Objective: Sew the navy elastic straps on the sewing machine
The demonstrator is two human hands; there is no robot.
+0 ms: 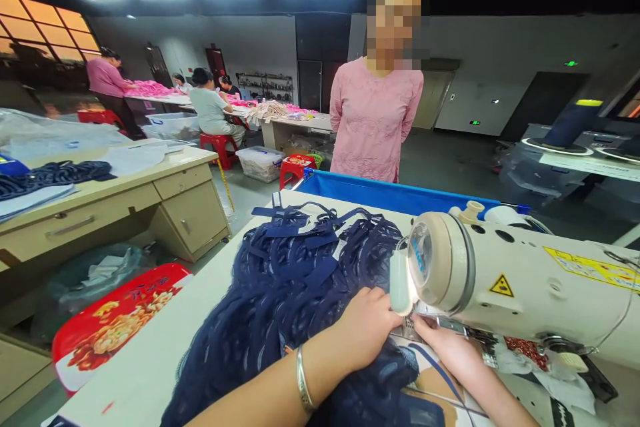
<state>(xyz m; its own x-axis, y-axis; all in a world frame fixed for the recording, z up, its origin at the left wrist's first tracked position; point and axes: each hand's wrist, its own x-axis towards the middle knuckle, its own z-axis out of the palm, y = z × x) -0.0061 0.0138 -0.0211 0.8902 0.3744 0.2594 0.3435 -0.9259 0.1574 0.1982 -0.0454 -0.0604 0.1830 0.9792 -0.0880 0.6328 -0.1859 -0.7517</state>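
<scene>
A big heap of navy blue lace pieces with straps (290, 280) covers the white sewing table (165, 347). My left hand (365, 327), a silver bangle on its wrist, rests on the lace with fingers curled, pressing fabric toward the needle. My right hand (445, 347) lies just under the head of the cream sewing machine (520, 280), fingers pinched on the navy fabric by the presser foot. A thin navy strap (440, 373) runs below that hand. The needle itself is hidden by the machine head.
A person in a pink top (375, 120) stands behind the table beside a blue bin (390, 193). A red printed tray (115, 320) sits to the left. Wooden desks (125, 200) stand at left, other workers sit far back, and a thread cone (570, 123) is at right.
</scene>
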